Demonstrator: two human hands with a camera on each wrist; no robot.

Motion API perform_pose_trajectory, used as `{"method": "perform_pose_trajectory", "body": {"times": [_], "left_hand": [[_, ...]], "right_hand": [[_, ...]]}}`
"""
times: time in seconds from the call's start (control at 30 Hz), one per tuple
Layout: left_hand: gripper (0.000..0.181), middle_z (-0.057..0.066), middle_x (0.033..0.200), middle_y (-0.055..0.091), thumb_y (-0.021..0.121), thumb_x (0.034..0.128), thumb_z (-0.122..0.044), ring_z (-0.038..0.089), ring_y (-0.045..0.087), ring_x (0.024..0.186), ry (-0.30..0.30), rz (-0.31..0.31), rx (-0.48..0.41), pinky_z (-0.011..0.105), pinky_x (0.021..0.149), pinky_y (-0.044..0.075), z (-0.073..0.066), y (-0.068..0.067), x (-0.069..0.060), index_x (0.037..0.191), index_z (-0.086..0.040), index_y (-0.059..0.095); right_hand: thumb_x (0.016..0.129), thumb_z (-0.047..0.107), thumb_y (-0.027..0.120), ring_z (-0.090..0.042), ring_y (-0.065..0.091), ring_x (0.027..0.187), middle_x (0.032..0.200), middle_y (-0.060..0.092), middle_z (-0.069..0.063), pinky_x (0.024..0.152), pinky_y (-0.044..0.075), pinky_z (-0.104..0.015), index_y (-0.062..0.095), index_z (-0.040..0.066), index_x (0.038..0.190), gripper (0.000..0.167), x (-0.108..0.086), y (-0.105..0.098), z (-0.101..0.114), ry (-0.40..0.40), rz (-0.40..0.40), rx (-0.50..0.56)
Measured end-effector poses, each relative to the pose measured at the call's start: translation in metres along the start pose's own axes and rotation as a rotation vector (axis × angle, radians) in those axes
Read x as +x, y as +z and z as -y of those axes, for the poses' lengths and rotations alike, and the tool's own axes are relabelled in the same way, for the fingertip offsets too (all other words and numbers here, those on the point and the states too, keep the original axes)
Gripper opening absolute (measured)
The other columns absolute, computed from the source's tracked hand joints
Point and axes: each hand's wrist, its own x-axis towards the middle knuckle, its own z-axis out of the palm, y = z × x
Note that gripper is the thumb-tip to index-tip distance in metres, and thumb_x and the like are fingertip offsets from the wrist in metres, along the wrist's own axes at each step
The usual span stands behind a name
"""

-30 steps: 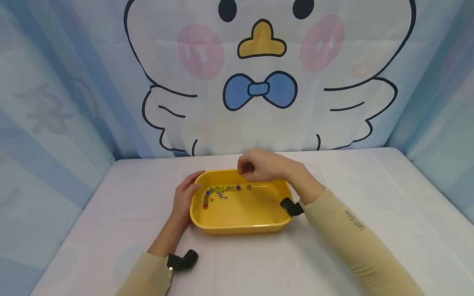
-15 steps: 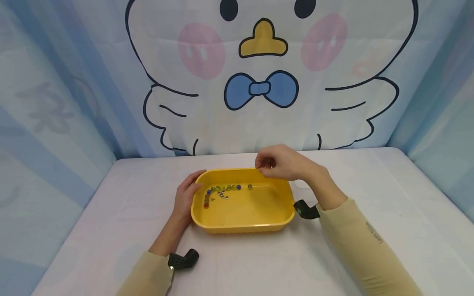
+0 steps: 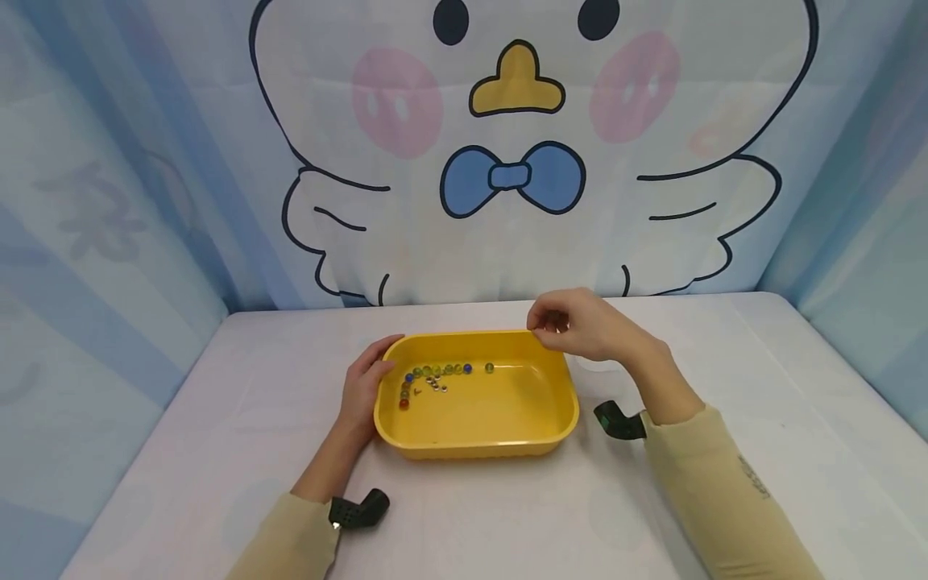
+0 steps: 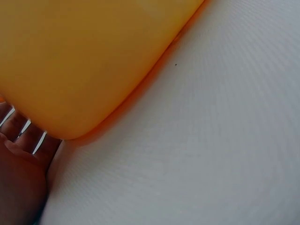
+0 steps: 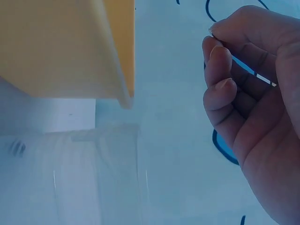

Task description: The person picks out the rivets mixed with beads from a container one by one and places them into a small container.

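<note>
My left hand (image 3: pixel 362 391) grips the left end of a yellow tray (image 3: pixel 478 445), its thumb at the rim. In the tray, several glass marbles (image 3: pixel 435 370) form a bent row along the back and left, and one greenish marble (image 3: pixel 489 367) sits apart to the right. Several tiny silvery pieces (image 3: pixel 435 384) are scattered near the row. My right hand (image 3: pixel 580 322) is at the tray's back right corner with bent fingers, thumb and forefinger tips pinched together. In the right wrist view a tiny pale thing (image 5: pixel 210 32) shows at the fingertips, too small to identify.
A clear see-through container (image 5: pixel 93 173) stands close to the tray in the right wrist view; only its faint outline shows from the head. A white cloth (image 3: pixel 290 419) covers the table. Behind hangs a printed curtain (image 3: pixel 507 250).
My right hand has moved right, from above the tray's back middle to its back right corner, fingers still pinched. The left hand, tray and marbles have stayed in place.
</note>
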Motion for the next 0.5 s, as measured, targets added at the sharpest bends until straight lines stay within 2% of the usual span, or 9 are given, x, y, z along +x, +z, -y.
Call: {"method": "perform_pose_trajectory", "body": {"times": [0.17,0.5], "left_hand": [[0.047,0.009,0.146,0.050,0.039,0.0967,-0.005,0.024,0.048,0.128,0.008,0.004,0.000,0.031,0.112,0.037,0.000,0.000,0.000,0.142,-0.003,0.052],[0.048,0.010,0.147,0.050,0.040,0.0960,-0.006,0.024,0.047,0.129,0.009,-0.011,0.029,0.034,0.114,0.035,0.001,0.002,0.001,0.142,-0.003,0.052]], "right_hand": [[0.089,0.000,0.067,-0.022,0.054,0.077,0.083,0.059,0.000,0.064,0.050,-0.027,0.068,0.005,0.095,0.009,-0.008,-0.003,-0.007,0.005,-0.042,-0.006],[0.087,-0.004,0.067,-0.021,0.052,0.074,0.081,0.059,0.000,0.063,0.047,-0.025,0.068,0.006,0.092,0.011,-0.019,-0.007,-0.022,-0.005,-0.113,-0.009]]}}
